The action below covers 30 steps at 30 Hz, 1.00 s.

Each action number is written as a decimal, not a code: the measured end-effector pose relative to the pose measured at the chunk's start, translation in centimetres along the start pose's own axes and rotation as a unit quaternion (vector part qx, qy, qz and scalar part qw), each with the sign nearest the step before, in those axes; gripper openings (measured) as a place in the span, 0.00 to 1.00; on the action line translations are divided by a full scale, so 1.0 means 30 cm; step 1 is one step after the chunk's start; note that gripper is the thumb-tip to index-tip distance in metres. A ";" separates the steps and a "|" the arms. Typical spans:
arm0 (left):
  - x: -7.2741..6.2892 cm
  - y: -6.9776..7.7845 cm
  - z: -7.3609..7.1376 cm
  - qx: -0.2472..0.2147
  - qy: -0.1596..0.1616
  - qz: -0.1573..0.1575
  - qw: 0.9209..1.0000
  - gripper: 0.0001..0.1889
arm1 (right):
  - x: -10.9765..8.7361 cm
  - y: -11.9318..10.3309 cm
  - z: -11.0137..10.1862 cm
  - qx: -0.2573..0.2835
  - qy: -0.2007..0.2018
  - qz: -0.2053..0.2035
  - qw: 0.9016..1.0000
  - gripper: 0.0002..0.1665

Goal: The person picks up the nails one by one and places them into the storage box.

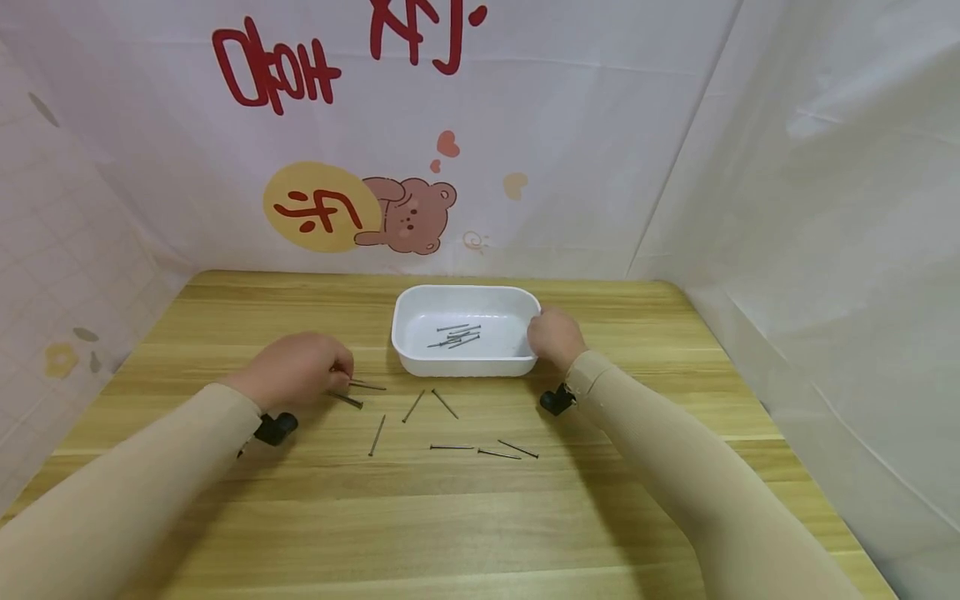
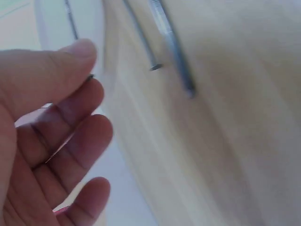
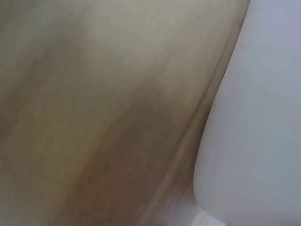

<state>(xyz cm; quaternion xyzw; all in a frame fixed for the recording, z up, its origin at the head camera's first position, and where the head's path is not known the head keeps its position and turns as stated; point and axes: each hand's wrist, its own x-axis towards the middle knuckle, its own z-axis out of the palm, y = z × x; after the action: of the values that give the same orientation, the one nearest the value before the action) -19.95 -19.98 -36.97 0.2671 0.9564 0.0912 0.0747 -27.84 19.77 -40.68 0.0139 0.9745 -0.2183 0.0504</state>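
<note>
A nail point(image 2: 71, 20) is being pinched by the left hand point(image 1: 300, 367), a tray point(image 1: 465, 367) is being gripped by the right hand point(image 1: 555, 335), and a drop onto loose nails point(image 1: 347, 400) beside the left hand is being risked by fingertip-only pinching.

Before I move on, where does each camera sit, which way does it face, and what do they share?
Head: worn on the head, facing forward and down at the table, nails and white box; left hand, right hand and both sleeves show.
Left wrist: on that wrist, looking past the fingers at nails and table; the thumb shows too.
Right wrist: on that wrist, looking at table and, apparently, the white box's outside; no hand shows.
Shared: head and left wrist both show left hand and nails.
</note>
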 end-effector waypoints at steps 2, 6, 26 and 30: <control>0.006 0.008 -0.022 -0.006 0.012 -0.002 1.000 0.05 | 0.000 0.001 -0.002 -0.001 0.002 0.000 1.000 0.29; 0.029 0.032 -0.061 -0.002 0.041 -0.004 0.999 0.03 | 0.000 0.002 -0.004 0.002 0.003 0.002 1.000 0.28; 0.325 0.191 -0.145 0.022 0.012 -0.030 0.999 0.07 | 0.009 0.000 0.007 -0.042 0.004 -0.006 0.999 0.23; 0.388 0.215 -0.148 0.040 -0.004 -0.022 0.999 0.07 | 0.024 0.012 0.007 -0.063 0.005 -0.015 0.998 0.23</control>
<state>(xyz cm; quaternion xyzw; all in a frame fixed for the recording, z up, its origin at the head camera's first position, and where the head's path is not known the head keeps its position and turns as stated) -27.44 -9.05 -32.37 0.2489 0.9648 0.0498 0.0693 -28.52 20.01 -41.09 -0.0030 0.9866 -0.1571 0.0431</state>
